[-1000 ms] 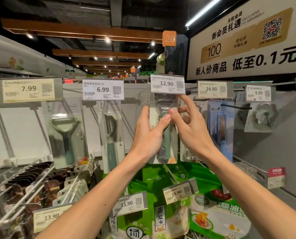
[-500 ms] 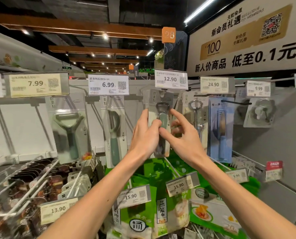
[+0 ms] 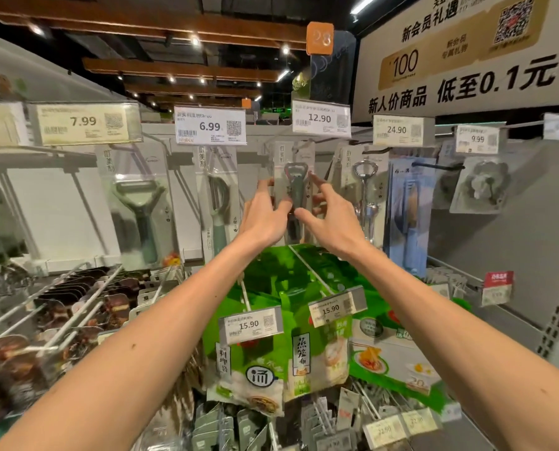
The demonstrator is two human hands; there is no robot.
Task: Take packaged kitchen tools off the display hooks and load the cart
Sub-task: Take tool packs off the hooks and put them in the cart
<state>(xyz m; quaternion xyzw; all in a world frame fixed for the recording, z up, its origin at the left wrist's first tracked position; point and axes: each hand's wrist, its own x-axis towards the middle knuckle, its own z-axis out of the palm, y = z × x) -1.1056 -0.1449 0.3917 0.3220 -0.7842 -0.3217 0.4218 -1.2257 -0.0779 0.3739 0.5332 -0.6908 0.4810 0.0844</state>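
Since a second ago the fingers of the right hand have spread apart, and the metal head of the opener now shows clear above both hands; going from the left, two peeler packs point(image 3: 138, 216) hang untouched on the far wall; next, the left hand point(image 3: 263, 216) grips the left edge of the bottle opener package point(image 3: 296, 182), thumb on the front and fingers curled behind; the package hangs upright under the 12.90 price tag point(image 3: 320, 118), and its hook is hidden from view; the right hand point(image 3: 333, 222) is at the right edge, thumb toward the front, index finger lifted; whether it really pinches the card I cannot tell; just right of it hangs a corkscrew pack point(image 3: 364, 190); the cart is not in view. I judge the package light, a stiff card with a smooth plastic blister, perhaps a little slippery; better to hold it by both side edges near the middle and draw it straight toward the near side, because the punched hole at the top may tear.
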